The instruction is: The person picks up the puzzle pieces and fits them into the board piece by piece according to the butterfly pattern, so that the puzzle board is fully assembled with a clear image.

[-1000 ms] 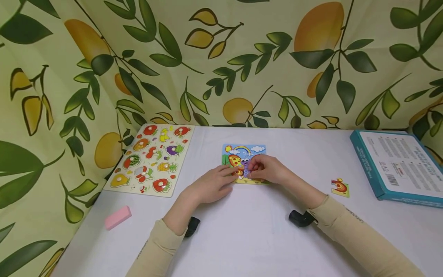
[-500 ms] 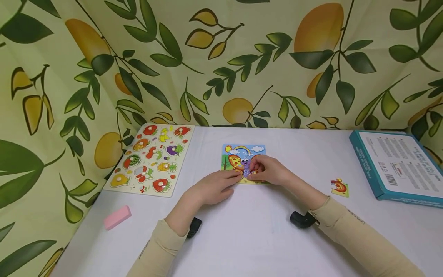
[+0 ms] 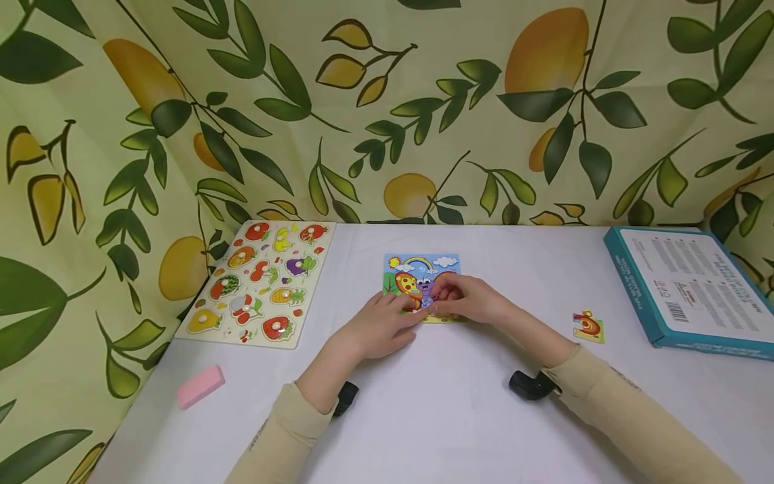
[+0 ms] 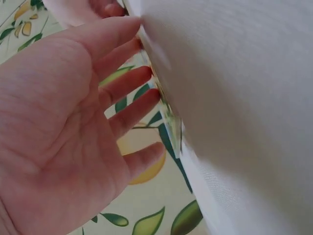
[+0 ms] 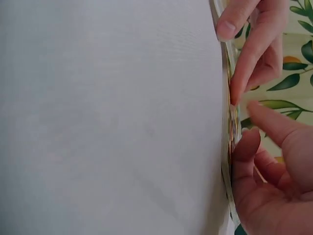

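Observation:
A butterfly jigsaw puzzle with a sun and rainbow lies flat near the table's middle, its lower right part covered by my right hand. My left hand reaches onto its lower left area with fingers extended, and the fingertips touch the front edge and surface. Over the right half, my right hand has bent fingers, thumb and index fingertips beside the purple butterfly body. In the right wrist view a small gap shows between that thumb and index finger; whether they pinch a piece is hidden. A loose puzzle piece lies to the right.
At the left stands a fruit peg puzzle board, with a pink block in front of it. A teal-edged box lies at the far right. A patterned cloth hangs behind the white table.
My left hand has shifted slightly, its fingers spreading and moving toward the right fingertips. The right hand stays nearly in place over the puzzle. The head view has shifted a little.

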Demonstrator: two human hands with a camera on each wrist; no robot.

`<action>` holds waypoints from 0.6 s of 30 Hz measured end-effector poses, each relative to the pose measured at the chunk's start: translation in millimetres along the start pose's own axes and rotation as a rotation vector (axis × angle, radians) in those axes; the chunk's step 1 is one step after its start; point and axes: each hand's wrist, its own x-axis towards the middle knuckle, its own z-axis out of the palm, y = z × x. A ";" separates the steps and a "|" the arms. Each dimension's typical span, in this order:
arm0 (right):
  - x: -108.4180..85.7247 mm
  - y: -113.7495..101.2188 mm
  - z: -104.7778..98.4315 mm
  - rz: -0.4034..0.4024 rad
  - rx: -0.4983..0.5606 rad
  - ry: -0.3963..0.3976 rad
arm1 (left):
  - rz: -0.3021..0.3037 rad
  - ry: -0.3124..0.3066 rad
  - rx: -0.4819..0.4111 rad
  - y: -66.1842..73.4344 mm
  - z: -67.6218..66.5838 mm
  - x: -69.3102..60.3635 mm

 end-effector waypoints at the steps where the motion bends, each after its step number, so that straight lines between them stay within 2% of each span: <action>1: -3.7 0.7 -1.9 0.020 0.017 0.003 | -0.008 -0.001 0.003 1.1 0.0 0.8; 3: -14.8 3.3 -8.4 0.059 0.037 0.022 | -0.007 0.003 -0.003 2.1 0.0 1.8; 6: -37.7 10.6 -23.7 0.108 0.008 0.065 | -0.003 0.004 -0.067 1.5 0.2 0.5; 10: -76.0 25.0 -51.0 0.103 -0.124 0.140 | -0.044 -0.021 -0.188 -1.5 0.6 -4.0; 13: -106.0 37.5 -71.2 0.119 -0.234 0.197 | -0.076 -0.034 -0.238 -3.4 0.9 -7.1; 18: -142.8 57.7 -90.6 0.265 -0.324 0.220 | -0.076 -0.027 -0.275 -4.9 1.7 -8.3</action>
